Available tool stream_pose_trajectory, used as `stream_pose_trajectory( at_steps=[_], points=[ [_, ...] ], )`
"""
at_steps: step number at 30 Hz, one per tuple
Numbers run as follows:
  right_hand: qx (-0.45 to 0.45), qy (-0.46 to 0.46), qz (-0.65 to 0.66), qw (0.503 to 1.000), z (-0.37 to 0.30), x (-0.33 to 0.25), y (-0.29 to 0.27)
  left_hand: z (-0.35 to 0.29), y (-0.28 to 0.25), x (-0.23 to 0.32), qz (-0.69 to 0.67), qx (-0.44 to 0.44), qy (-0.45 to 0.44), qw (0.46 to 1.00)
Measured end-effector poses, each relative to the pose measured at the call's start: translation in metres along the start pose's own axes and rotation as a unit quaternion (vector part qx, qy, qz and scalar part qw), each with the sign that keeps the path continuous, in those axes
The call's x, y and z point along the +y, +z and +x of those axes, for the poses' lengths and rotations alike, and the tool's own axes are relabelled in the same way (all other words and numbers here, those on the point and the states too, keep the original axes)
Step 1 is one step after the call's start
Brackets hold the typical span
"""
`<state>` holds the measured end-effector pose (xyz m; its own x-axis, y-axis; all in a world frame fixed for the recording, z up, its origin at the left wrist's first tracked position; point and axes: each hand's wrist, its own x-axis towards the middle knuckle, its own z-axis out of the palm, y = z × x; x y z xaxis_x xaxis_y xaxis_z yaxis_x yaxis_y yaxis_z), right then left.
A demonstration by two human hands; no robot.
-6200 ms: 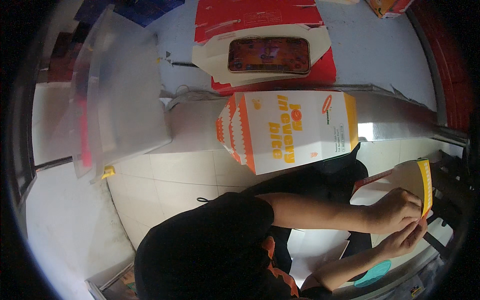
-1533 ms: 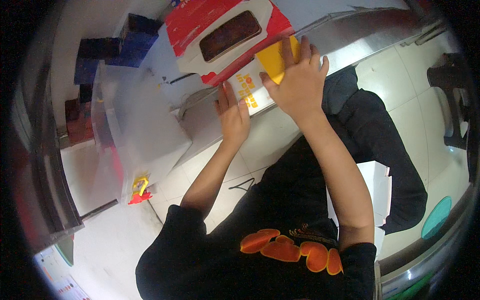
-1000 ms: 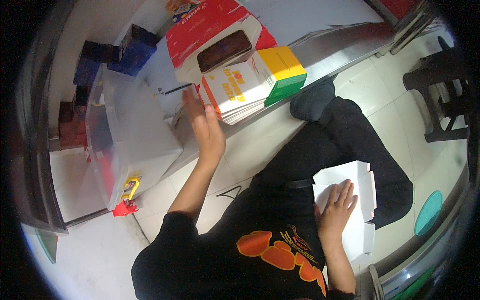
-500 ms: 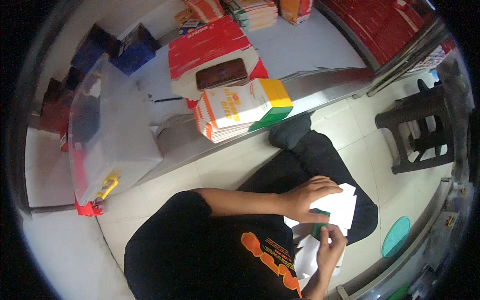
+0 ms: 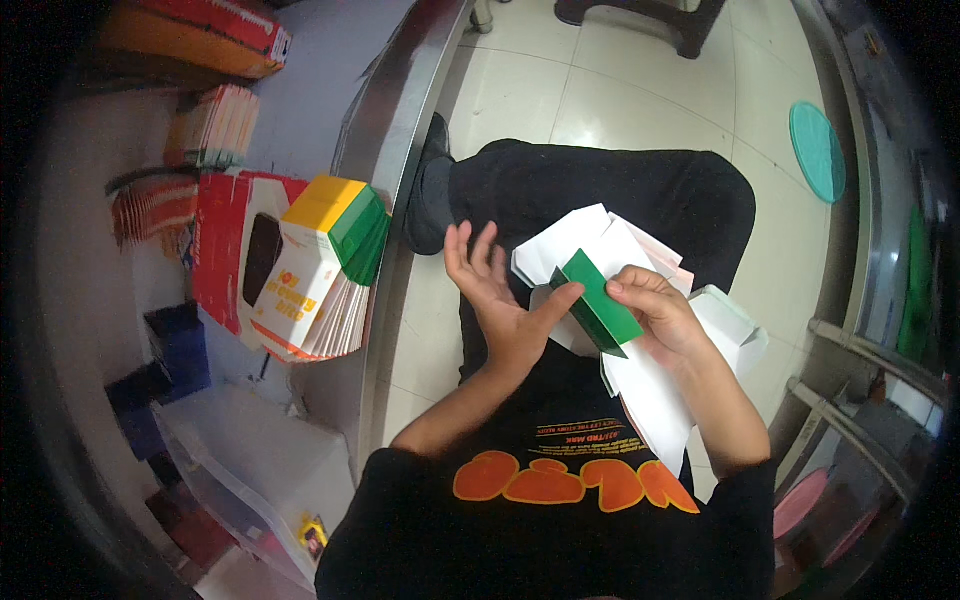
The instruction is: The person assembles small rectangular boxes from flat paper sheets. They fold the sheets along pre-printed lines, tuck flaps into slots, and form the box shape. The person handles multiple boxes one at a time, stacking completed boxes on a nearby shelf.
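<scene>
On my lap lies a partly folded cardboard box [image 5: 655,395], its white inner faces outward, with a green end panel [image 5: 597,300] bent up between my hands. My left hand [image 5: 505,312] is beside it with fingers spread, and its thumb tip touches the green panel's left edge. My right hand [image 5: 655,312] pinches the right side of the green panel between thumb and fingers. White flaps stick out past both hands; some of the box is hidden behind the right hand and forearm.
Left, a table holds a fanned stack of flat cartons [image 5: 315,285], a red carton [image 5: 215,245] with a dark phone [image 5: 263,250] on it, and a clear plastic bin [image 5: 235,470]. Metal bars [image 5: 850,430] stand at right. A teal round lid [image 5: 817,152] lies on the floor.
The view has turned, so the table now lies at the left. My left hand has let go of the white panel and spread its fingers; more of the green panel shows.
</scene>
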<state>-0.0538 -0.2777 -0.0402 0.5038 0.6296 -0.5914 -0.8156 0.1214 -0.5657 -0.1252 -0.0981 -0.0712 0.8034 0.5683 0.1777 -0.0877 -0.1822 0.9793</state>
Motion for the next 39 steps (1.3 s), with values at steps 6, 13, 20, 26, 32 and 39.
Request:
stream_pose_trajectory(
  at_steps=[6,13,20,26,32,39],
  points=[
    [0.068,-0.147,-0.279,0.946,-0.010,0.010,0.009,-0.014,-0.004,0.012,-0.128,-0.107,-0.160,0.973],
    [0.110,-0.323,-0.379,0.860,-0.058,-0.055,0.028,-0.028,-0.023,-0.013,0.070,-0.190,-0.164,0.965],
    [0.196,-0.653,-0.507,0.527,-0.117,-0.155,0.008,0.001,-0.013,-0.039,0.280,-0.178,-0.026,0.943],
    [0.474,-0.744,-0.391,0.263,-0.158,-0.155,-0.015,0.025,0.014,-0.059,0.044,-0.331,-0.281,0.900],
    [0.637,-0.710,-0.183,0.237,-0.221,-0.095,-0.100,-0.010,0.020,-0.040,-0.092,-0.247,-0.225,0.938],
    [0.716,-0.577,-0.091,0.382,-0.218,0.058,-0.179,-0.037,-0.003,0.037,-0.107,-0.229,0.013,0.967]
  ],
)
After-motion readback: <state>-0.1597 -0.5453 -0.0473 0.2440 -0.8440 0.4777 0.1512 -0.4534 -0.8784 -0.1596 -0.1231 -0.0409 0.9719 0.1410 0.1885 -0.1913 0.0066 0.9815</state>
